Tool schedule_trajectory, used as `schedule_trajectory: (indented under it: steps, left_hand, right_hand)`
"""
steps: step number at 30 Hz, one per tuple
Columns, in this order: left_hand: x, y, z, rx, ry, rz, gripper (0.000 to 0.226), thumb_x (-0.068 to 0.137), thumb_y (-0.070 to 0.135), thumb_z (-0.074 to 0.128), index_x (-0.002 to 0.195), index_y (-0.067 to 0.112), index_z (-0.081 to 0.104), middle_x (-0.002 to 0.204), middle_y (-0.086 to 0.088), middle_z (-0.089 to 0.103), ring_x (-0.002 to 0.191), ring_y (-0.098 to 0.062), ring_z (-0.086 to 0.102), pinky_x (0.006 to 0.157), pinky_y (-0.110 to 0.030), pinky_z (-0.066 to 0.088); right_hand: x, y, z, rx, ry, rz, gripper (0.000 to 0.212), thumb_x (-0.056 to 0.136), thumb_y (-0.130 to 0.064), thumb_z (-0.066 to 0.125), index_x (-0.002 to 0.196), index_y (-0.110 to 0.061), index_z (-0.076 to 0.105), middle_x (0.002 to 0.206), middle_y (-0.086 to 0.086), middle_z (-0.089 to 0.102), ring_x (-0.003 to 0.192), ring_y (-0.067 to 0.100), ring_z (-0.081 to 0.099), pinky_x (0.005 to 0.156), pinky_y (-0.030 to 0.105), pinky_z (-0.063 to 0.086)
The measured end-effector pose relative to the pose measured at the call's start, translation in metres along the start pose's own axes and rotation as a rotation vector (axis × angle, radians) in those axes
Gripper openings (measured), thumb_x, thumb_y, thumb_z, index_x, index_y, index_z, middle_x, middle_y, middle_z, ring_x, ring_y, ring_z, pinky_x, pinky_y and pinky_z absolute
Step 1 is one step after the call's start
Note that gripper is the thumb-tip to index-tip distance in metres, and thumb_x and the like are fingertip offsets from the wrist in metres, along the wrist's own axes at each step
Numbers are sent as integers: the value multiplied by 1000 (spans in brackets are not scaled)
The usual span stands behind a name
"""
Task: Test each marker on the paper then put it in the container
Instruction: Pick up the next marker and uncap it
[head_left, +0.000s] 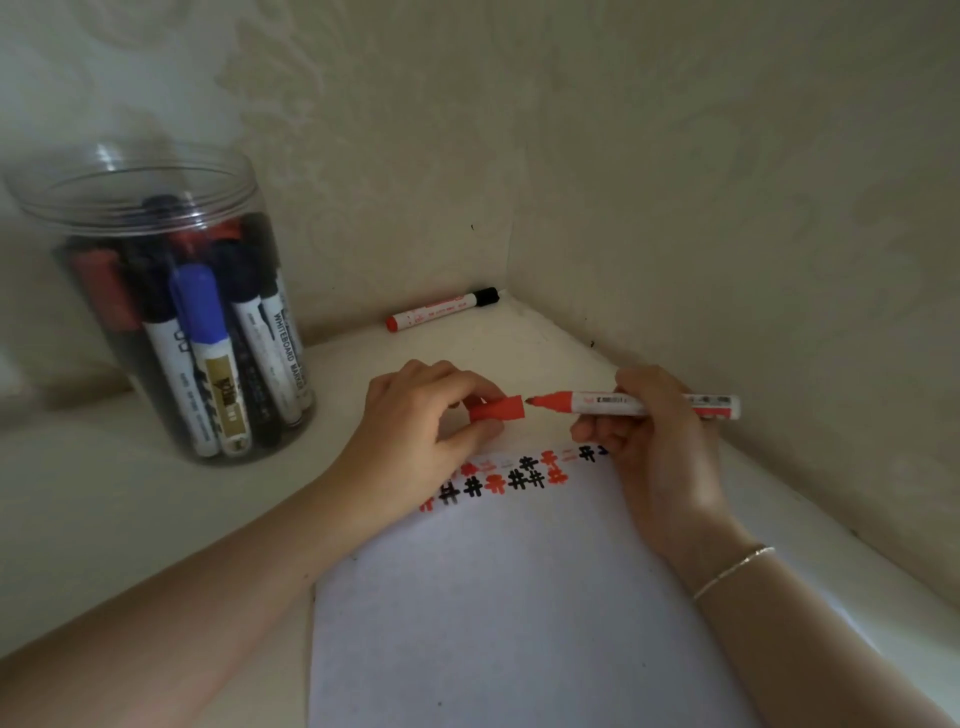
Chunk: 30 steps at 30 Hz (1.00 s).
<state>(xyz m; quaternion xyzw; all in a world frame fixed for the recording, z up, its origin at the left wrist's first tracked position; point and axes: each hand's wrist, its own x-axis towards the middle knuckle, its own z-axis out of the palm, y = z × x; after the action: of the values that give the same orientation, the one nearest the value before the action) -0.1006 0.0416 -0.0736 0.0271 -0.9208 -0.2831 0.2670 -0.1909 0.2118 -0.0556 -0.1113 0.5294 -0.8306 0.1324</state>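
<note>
We see the uncapped red-tipped white marker (631, 405) lying level above the white paper (498, 597), tip pointing left; our right hand (654, 441) grips its barrel, our left hand (415, 421) pinches the red plastic cap (497, 408) just beside the tip.

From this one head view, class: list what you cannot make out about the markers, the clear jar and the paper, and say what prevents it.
- Markers deep in the clear plastic jar: their count, hidden by front markers and glare.
- Small print on the uncapped red marker: too small, partly covered by the right hand.
- White paper sheet: near end cut off by the bottom edge.
- Marks under the left hand: covered.
</note>
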Motion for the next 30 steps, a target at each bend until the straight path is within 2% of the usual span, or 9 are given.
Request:
schedule_trajectory:
  steps: [11,13,15,18,21,23,25,27,30]
  left_hand:
    - [0,-1,1,13,29,53,21,82,42,68,102,37,68,91,20,64,90,-8,50,90,-36,34]
    - [0,0,1,60,28,129,25,83,49,58,102,36,66,90,20,63,90,-5,48,89,-29,29]
    - [-1,5,0,120,6,230,25,88,44,50,103,29,62,87,20,60,86,-2,45,88,-25,27]
    - [-1,13,0,88,-59,292,23,94,40,43,107,25,55,86,21,51,78,0,46,78,-23,35]
    - [-2,18,1,-140,-167,173,29,96,44,40,110,25,57,84,15,55,75,-4,54,68,-19,41]
    - [-2,19,0,-262,-196,75,27,98,40,45,106,20,61,73,11,55,64,-4,53,60,-16,40]
    - [-3,20,-2,-346,-240,0,27,96,37,46,100,17,64,62,11,52,55,-3,47,53,-15,35]
    - [-3,21,-3,-402,-244,-86,30,94,37,48,90,13,66,51,13,44,48,-3,40,50,-16,30]
    - [0,18,-3,-419,-136,-199,52,89,50,48,60,7,56,43,8,29,42,-10,30,48,-17,27]
  right_hand:
    - [-3,0,2,-93,-17,9,26,90,0,52,66,-7,43,54,11,62,43,25,57,49,29,50]
    - [-4,0,4,-168,-47,23,29,88,-4,58,63,-9,46,57,11,65,47,25,62,52,28,51]
    - [-4,0,4,-195,-83,18,25,83,-10,66,63,-10,51,60,12,67,51,26,65,55,28,53]
    - [-6,-3,4,-210,-153,14,23,65,-27,74,64,-8,60,62,15,68,53,26,66,58,30,54]
    - [-10,-7,9,-253,-200,18,34,61,-39,72,66,-6,64,63,15,68,52,23,64,54,29,51]
    - [-7,-7,6,-138,-64,15,39,75,-45,65,67,-7,61,52,9,58,42,18,53,44,24,43]
    - [-3,-5,2,-85,128,-28,37,90,-35,59,64,-9,53,45,4,42,36,14,38,39,21,31]
    - [-3,0,3,-302,142,-129,38,96,-24,53,63,-6,44,46,5,34,38,13,30,39,20,27]
    - [-8,10,10,-640,39,-250,45,98,-25,48,69,7,36,57,9,32,50,14,30,45,26,25]
